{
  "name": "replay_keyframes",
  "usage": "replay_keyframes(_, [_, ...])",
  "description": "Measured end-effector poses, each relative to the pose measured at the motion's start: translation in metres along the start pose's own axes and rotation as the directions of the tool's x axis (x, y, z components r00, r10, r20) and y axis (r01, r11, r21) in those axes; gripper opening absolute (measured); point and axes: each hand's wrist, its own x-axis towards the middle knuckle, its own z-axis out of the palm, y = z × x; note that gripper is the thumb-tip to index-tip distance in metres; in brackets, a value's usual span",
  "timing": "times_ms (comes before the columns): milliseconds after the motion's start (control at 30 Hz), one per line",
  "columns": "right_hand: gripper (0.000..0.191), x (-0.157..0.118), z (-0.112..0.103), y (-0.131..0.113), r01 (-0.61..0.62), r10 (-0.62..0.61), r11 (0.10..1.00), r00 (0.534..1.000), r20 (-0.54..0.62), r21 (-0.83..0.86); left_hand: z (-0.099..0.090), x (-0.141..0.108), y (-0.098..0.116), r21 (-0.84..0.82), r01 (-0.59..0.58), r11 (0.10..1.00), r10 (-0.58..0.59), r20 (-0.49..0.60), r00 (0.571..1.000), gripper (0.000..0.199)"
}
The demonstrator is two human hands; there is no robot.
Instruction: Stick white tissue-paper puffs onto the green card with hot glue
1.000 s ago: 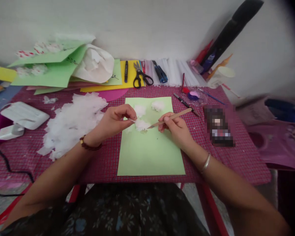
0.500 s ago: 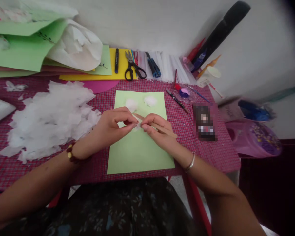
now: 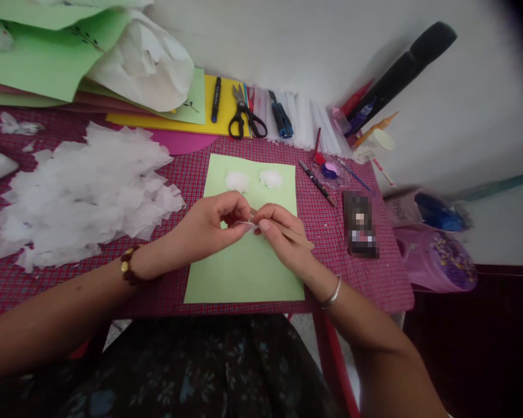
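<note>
Pale green paper sheet (image 3: 244, 273) lies on the red plaid cloth-covered tabletop (image 3: 326, 255), and both hands are working right over it. Left hand (image 3: 218, 223) pinches a tiny bit of thin white tissue (image 3: 249, 223) between thumb and fingertips; right hand (image 3: 283, 235) grips a flat light-brown wooden stick (image 3: 300, 237), its fingertips closed right by that bit. Can't tell if the stick actually touches it.

Main risk, imo: tissue this flimsy could rip if the hands pull apart or the stick digs in. Sticky fingers, if they are sticky, could crumple it too. Also, the left forearm (image 3: 78, 296) is near the loose heap of white tissue pieces (image 3: 82, 186), so a careless sweep could scatter some.

Headcount: two fluffy white tissue puffs ( (image 3: 237, 180) and (image 3: 271, 178)) on the sheet, one stick, one pair of black-handled scissors (image 3: 243, 109), one blue-and-black cutter (image 3: 280, 116). Heap's too jumbled to count, sorry.
</note>
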Motion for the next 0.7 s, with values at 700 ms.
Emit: replay_keyframes(700, [0.019,0.001,-0.036,0.032,-0.103,0.095,0.994,0.980,0.173,0.038,-0.044,0.017,-0.054,-0.098,0.343,0.934,-0.352,-0.097,0.931,0.013])
